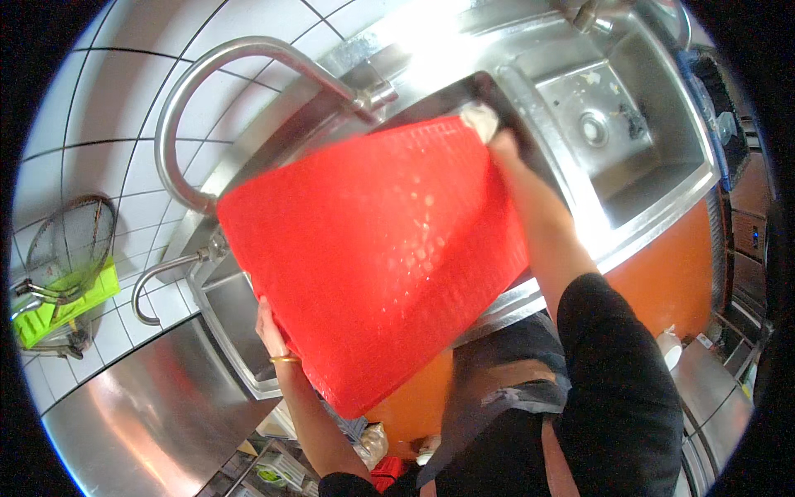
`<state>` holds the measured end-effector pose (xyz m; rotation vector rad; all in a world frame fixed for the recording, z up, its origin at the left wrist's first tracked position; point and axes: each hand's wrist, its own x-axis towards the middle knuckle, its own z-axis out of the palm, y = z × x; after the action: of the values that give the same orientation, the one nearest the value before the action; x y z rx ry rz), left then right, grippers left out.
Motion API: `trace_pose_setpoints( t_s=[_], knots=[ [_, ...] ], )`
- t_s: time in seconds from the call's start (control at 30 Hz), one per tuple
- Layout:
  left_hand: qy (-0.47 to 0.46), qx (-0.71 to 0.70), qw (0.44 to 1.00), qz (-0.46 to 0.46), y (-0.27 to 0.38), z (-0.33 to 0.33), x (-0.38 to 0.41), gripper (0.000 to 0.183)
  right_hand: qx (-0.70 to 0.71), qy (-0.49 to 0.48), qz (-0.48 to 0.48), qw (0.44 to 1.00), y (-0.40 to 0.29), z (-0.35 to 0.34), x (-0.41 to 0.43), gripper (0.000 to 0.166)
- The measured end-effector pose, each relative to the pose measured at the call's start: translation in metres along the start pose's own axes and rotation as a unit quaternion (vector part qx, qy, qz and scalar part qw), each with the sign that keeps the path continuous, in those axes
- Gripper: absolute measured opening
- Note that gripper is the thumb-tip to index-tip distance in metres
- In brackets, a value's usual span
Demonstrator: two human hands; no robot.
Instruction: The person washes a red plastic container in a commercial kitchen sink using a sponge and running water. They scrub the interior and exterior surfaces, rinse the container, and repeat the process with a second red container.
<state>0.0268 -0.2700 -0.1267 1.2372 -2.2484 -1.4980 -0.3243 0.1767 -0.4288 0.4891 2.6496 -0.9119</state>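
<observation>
A large red plastic crate [366, 248] is held tilted over the steel sinks, one broad face turned up towards me. Water drops glisten on that face. My left hand [270, 329] grips the crate's left side, its fingers partly hidden behind the edge; a gold-coloured bangle circles the wrist. At the far right corner, my right hand [504, 149] holds what looks like a crumpled white cloth [481, 121] against the crate. Blur hides the exact finger positions there. The crate covers most of the middle sink basin [481, 87].
A tall curved faucet [164, 124] arches at the crate's upper left, very near its corner. To the right lies another sink basin [627, 161] with scraps around its drain. A smaller faucet [140, 292], a steel counter [143, 410] and a wall rack holding a mesh strainer [74, 242] are at left.
</observation>
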Motion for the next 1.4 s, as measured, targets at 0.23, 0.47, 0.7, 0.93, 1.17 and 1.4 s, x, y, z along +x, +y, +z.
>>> trace_pose_setpoints(
  t_s=[0.23,0.47,0.7,0.93,1.17,1.4],
  knots=[
    [-0.035,-0.044,0.998,-0.014,-0.013,0.006,0.003,0.045,0.243,-0.052,0.045,0.968,0.078,0.021,-0.007,0.021],
    [-0.055,-0.132,0.989,-0.026,-0.036,0.017,0.027,0.046,0.381,-0.080,-0.206,0.898,-0.106,-0.157,-0.167,0.023],
    [-0.048,-0.276,0.957,-0.069,-0.042,0.034,0.039,0.047,0.238,-0.073,-0.375,0.893,-0.155,-0.119,-0.227,0.053],
    [-0.019,-0.222,0.974,-0.037,-0.042,0.035,0.052,0.050,0.185,-0.010,-0.372,0.910,-0.226,-0.087,-0.282,0.035],
    [-0.067,-0.252,0.965,-0.005,-0.067,0.026,0.087,0.045,0.222,-0.036,-0.631,0.743,-0.226,-0.089,-0.414,0.046],
    [-0.095,-0.327,0.939,-0.052,-0.047,0.041,0.066,0.052,0.183,-0.086,-0.585,0.785,-0.116,-0.127,-0.407,0.052]
  ],
)
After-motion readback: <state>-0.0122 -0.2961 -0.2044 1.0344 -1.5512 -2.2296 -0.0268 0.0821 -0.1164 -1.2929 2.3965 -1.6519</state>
